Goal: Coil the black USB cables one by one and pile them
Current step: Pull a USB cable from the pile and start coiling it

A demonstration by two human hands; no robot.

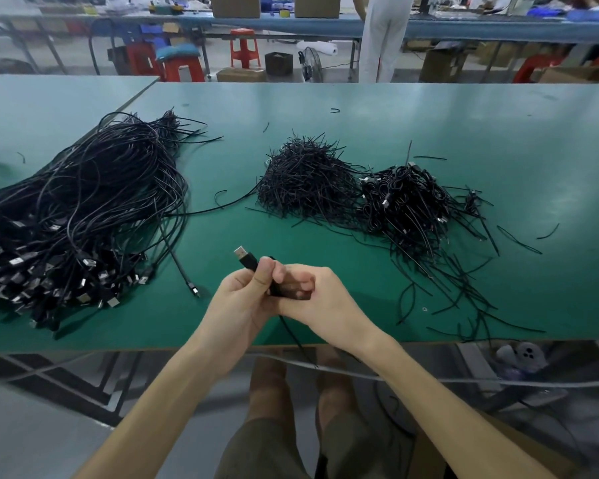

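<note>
Black cable in hand (248, 261): at 6 o'clock, over the near edge of the worktop (429, 112), with its metal-tipped plug poking out toward 11 o'clock and its tail hanging below the edge.
Left hand (241, 297): fingers (261, 273) curled round the cable just behind the plug, thumb on top.
Right hand (317, 299): fingers (303, 284) curled tight on the same cable, touching the left hand; any loop inside is hidden.
Handling: probably light, thin and limp, yet springy enough to unwind. The rubbery jacket should grip well. Anchor at the hard plug and pinch where the loops cross.
Worktop surface: green, matte, smooth.
Uncoiled heap (83, 202): 9 o'clock, long glossy strands, plugs fanned toward the near edge.
Short ties (305, 181): 12 o'clock, a wiry, bristly mound.
Coiled pile (408, 198): 2 o'clock, touching the ties, small bundles with stray ends.
</note>
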